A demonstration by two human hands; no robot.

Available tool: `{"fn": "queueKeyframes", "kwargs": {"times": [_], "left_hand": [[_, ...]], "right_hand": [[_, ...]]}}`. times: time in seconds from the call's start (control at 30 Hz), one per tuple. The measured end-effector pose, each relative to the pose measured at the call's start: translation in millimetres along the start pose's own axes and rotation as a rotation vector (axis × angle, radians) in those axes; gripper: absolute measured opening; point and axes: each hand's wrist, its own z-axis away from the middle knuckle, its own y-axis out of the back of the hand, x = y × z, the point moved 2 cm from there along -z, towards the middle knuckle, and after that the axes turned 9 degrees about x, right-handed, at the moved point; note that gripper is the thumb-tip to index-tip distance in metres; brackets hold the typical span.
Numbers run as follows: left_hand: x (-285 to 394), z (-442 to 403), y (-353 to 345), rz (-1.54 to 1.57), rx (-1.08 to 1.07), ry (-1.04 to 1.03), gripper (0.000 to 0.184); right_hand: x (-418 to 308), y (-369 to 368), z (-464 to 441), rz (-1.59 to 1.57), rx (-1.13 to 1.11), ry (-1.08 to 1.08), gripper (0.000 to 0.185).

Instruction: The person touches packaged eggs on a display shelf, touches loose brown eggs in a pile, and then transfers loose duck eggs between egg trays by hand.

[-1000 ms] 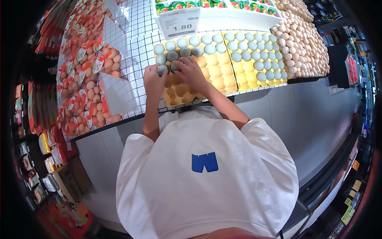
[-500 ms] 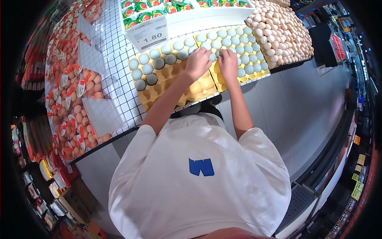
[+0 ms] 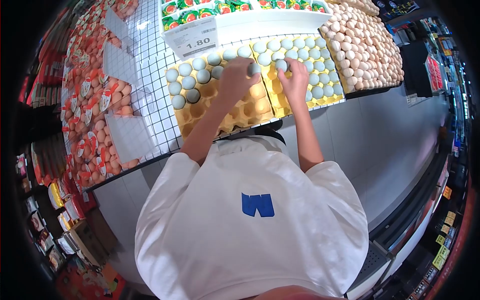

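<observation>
My left hand point(image 3: 237, 79) is over the left yellow egg tray point(image 3: 200, 117), with its fingers closed around a pale blue-green egg point(image 3: 254, 69). Between the thumb and fingers of my right hand point(image 3: 297, 79) is another pale egg point(image 3: 281, 65), above the right yellow egg tray point(image 3: 281, 103). Rows of similar eggs sit along the back of the left tray, while hollows show bare at its front. Eggs fill much of the right tray's back and right side. My hands hide some of the cups beneath them.
A price sign point(image 3: 192, 38) stands behind the left tray, near a white box of green-wrapped goods point(image 3: 205, 12). Brown eggs are heaped in a display point(image 3: 367, 52) to the right. Bagged brown eggs point(image 3: 102, 130) and clear dividers point(image 3: 131, 135) lie left on the white gridded counter point(image 3: 155, 95).
Both hands have turned and lifted slightly, so an egg now shows in the fingers of each. The whole view has shifted a little.
</observation>
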Motion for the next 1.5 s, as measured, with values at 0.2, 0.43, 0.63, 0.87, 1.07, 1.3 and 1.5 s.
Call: {"fn": "queueKeyframes", "kwargs": {"times": [0.2, 0.43, 0.63, 0.87, 1.07, 1.3, 1.5], "left_hand": [[-49, 45, 90, -0.279, 0.008, 0.226, 0.038], [-73, 64, 87, -0.252, -0.030, 0.217, 0.035], [-82, 63, 80, -0.354, -0.074, 0.055, 0.033], [-48, 29, 50, -0.226, 0.017, -0.079, 0.025], [-22, -16, -30, -0.088, -0.006, -0.251, 0.028], [-22, -36, -88, -0.313, -0.038, -0.329, 0.021], [-28, -42, -96, -0.365, -0.154, -0.218, 0.034]], "right_hand": [[-78, -27, 20, -0.469, -0.272, 0.106, 0.033], [-105, -67, 51, -0.356, -0.329, 0.246, 0.033], [-108, -72, 57, -0.330, -0.297, 0.245, 0.029], [-46, -49, 21, -0.200, -0.046, 0.066, 0.023], [24, -50, -2, 0.108, -0.051, -0.039, 0.024], [24, -53, -13, 0.220, -0.142, 0.018, 0.029], [31, -65, -19, 0.206, -0.151, 0.045, 0.026]]}}
